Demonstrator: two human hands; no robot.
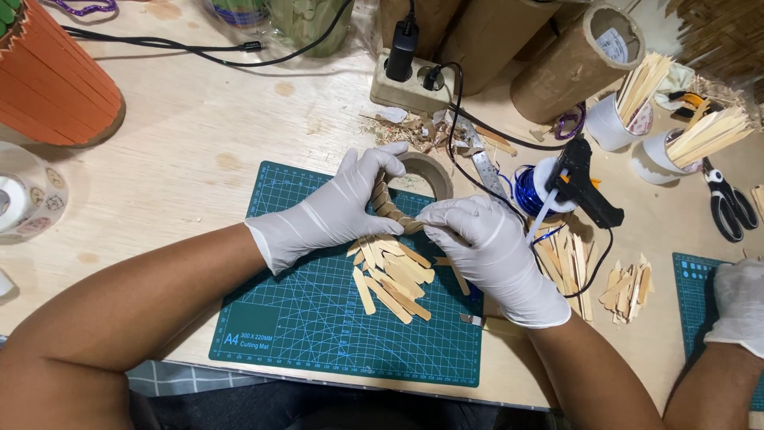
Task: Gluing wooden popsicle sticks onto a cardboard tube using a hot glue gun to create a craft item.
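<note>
My left hand [334,209], in a white glove, grips the left side of a cardboard ring [430,169] that has short wooden stick pieces stuck around its rim. My right hand [487,247], also gloved, pinches a stick piece [412,226] against the ring's near edge. Both hands hover over a green cutting mat [318,318]. A loose pile of cut wooden sticks [394,279] lies on the mat just below the hands.
A black glue gun [581,181] rests on a blue wire spool [527,191] to the right. More sticks [569,267], cups of sticks [629,111], scissors [728,203], a power strip [410,84], cardboard tubes [573,64], an orange stick-covered pot [52,76]. Another person's gloved hand [736,306] at the right edge.
</note>
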